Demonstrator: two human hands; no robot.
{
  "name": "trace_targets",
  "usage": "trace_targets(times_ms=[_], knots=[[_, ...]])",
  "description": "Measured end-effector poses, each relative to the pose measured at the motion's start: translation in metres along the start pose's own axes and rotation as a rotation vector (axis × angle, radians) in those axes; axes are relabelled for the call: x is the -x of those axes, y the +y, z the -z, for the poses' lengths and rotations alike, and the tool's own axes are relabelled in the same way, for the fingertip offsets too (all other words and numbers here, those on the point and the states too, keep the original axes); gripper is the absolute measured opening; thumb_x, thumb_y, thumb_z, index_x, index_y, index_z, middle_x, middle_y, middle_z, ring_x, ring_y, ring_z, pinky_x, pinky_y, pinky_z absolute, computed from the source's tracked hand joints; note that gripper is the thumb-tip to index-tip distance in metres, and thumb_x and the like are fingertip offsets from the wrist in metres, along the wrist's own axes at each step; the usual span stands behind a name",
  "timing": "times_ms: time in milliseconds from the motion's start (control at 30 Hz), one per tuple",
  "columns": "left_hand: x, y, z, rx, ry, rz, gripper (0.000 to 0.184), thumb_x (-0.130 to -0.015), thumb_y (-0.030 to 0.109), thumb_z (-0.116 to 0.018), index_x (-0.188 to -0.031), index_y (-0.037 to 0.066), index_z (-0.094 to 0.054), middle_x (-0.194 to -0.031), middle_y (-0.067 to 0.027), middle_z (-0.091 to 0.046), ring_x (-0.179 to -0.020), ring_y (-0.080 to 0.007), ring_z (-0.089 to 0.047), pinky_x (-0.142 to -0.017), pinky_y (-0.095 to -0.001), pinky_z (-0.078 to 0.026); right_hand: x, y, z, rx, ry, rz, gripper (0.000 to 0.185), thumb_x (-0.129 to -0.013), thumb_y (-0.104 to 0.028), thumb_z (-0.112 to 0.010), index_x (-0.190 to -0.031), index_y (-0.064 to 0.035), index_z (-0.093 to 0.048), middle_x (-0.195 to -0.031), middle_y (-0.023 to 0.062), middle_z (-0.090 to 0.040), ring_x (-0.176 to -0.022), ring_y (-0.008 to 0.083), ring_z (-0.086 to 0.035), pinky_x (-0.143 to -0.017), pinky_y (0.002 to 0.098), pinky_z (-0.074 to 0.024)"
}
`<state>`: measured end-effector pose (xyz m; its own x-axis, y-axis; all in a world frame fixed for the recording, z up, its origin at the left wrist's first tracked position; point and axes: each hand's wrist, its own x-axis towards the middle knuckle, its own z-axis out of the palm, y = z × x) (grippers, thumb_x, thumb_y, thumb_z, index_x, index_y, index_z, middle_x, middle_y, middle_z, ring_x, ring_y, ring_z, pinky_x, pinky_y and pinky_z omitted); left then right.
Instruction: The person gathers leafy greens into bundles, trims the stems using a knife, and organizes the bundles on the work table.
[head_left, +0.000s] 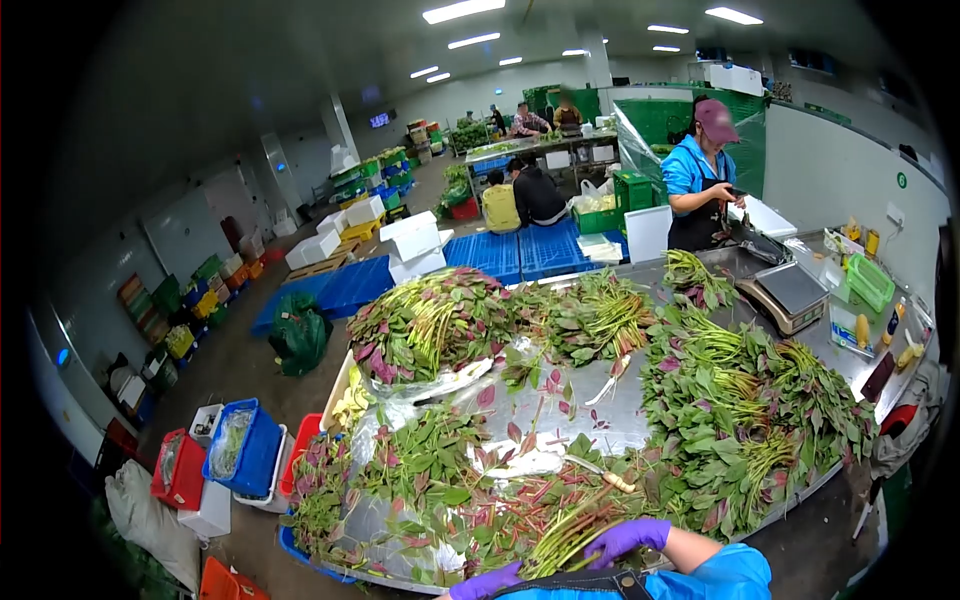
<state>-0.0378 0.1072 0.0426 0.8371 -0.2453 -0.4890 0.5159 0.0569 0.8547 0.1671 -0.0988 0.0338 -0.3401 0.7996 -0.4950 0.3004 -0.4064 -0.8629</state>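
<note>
A bunch of leafy greens point(562, 533) with long pale-green and reddish stems, like amaranth, lies at the near edge of the metal table point(610, 392). My right hand point(628, 538), in a purple glove, has its fingers curled against the stems from the right. At the bottom edge of the view is my left hand point(488, 581), also purple-gloved, beside the lower left of the bunch; its fingers are mostly hidden. Loose leaves and stems point(425, 455) are strewn around the bunch. To the right lies a thick spread of bunched greens point(715, 400), stems and leaves overlapping.
More greens form a large heap point(430, 320) at the far left of the table. A scale point(785, 295) stands at the far right, near a green basket point(870, 282). Across the table stands a person point(700, 180) in blue sleeves. Blue point(245, 445) and red bins point(180, 468) stand left.
</note>
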Motion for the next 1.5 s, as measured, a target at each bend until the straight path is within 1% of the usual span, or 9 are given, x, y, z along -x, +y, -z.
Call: trace_targets(times_ms=[67,100,233,367,467,533,667,1033,1500], knots=[[0.006,0.0,-0.009,0.015,0.03,0.095,0.072,-0.075,0.014,-0.066,-0.134,-0.001,-0.027,-0.123,-0.0078,-0.047,-0.106,-0.0146,-0.046,-0.094,-0.0271,-0.035,0.017,-0.021,0.011,0.053,0.183,-0.237,0.031,-0.076,-0.029,-0.065,-0.1,-0.0092,-0.062,-0.085,0.0078,-0.063,-0.078,0.0167,-0.058,-0.068,0.031,-0.0454],[-0.008,-0.039,0.008,0.097,-0.043,0.086,0.072,-0.077,0.011,-0.063,-0.135,0.0,-0.024,-0.124,-0.0077,-0.046,-0.106,-0.0145,-0.046,-0.094,-0.0267,-0.034,0.015,-0.002,0.014,0.226,0.42,-0.008,0.029,-0.074,-0.031,-0.067,-0.093,-0.0095,-0.064,-0.076,0.0089,-0.064,-0.068,0.0191,-0.059,-0.062,0.033,-0.0458],[-0.01,-0.052,0.013,0.057,-0.104,-0.05,0.073,-0.076,0.007,-0.063,-0.136,0.0,-0.021,-0.125,-0.0085,-0.044,-0.106,-0.0154,-0.047,-0.093,-0.0271,-0.036,0.027,0.017,0.033,0.349,0.518,0.141,0.026,-0.073,-0.027,-0.066,-0.093,-0.0108,-0.065,-0.081,0.0082,-0.065,-0.072,0.0189,-0.061,-0.066,0.0307,-0.0472],[0.003,-0.04,0.009,0.399,-0.145,-0.191,0.075,-0.074,0.003,-0.063,-0.136,0.001,-0.022,-0.127,-0.0134,-0.043,-0.11,-0.021,-0.047,-0.095,-0.0312,-0.036,0.031,0.052,0.036,0.107,0.883,-0.211,0.021,-0.073,-0.021,-0.068,-0.092,-0.0109,-0.067,-0.082,0.005,-0.066,-0.067,0.0138,-0.061,-0.066,0.0284,-0.0492],[0.008,-0.041,0.002,0.711,-0.254,-0.29,0.076,-0.073,0.0,-0.064,-0.136,0.001,-0.022,-0.128,-0.0171,-0.043,-0.114,-0.0251,-0.046,-0.097,-0.0342,-0.036,0.044,0.031,0.02,0.013,0.758,-0.362,0.025,-0.077,-0.023,-0.065,-0.098,-0.0103,-0.066,-0.089,0.0052,-0.066,-0.077,0.0143,-0.062,-0.075,0.0281,-0.0485],[0.018,-0.007,-0.009,0.647,-0.227,-0.201,0.076,-0.073,0.003,-0.066,-0.135,0.0,-0.023,-0.127,-0.0222,-0.043,-0.115,-0.0315,-0.046,-0.1,-0.0385,-0.035,0.027,0.04,0.003,-0.061,0.271,-0.077,0.04,-0.08,-0.027,-0.063,-0.116,-0.0102,-0.057,-0.111,0.007,-0.059,-0.098,0.0161,-0.056,-0.088,0.0281,-0.0428],[0.01,-0.008,-0.009,0.537,-0.269,-0.248,0.071,-0.073,0.011,-0.068,-0.132,0.0,-0.03,-0.125,-0.0194,-0.046,-0.116,-0.0277,-0.046,-0.1,-0.0363,-0.034,-0.011,-0.005,-0.041,-0.445,0.241,0.3,0.062,-0.083,-0.023,-0.061,-0.133,-0.0007,-0.032,-0.134,0.0129,-0.038,-0.121,0.0175,-0.038,-0.1,0.0284,-0.0307],[0.027,0.019,-0.017,0.31,-0.024,-0.025,0.067,-0.075,0.003,-0.064,-0.132,0.0,-0.03,-0.121,-0.01,-0.051,-0.106,-0.0152,-0.051,-0.092,-0.0274,-0.039,-0.034,-0.016,-0.043,-0.761,0.211,0.334,0.033,-0.08,-0.01,-0.064,-0.11,-0.0006,-0.053,-0.094,0.0051,-0.061,-0.087,0.0119,-0.056,-0.076,0.0237,-0.0465],[0.021,0.01,-0.015,0.224,0.025,-0.01,0.062,-0.075,0.013,-0.066,-0.129,0.0,-0.038,-0.118,-0.0072,-0.053,-0.105,-0.0141,-0.05,-0.093,-0.0273,-0.036,-0.049,-0.004,-0.049,-0.838,0.526,0.379,0.05,-0.076,-0.007,-0.064,-0.122,-0.0015,-0.047,-0.113,0.0074,-0.056,-0.102,0.0165,-0.052,-0.088,0.0276,-0.0424]])
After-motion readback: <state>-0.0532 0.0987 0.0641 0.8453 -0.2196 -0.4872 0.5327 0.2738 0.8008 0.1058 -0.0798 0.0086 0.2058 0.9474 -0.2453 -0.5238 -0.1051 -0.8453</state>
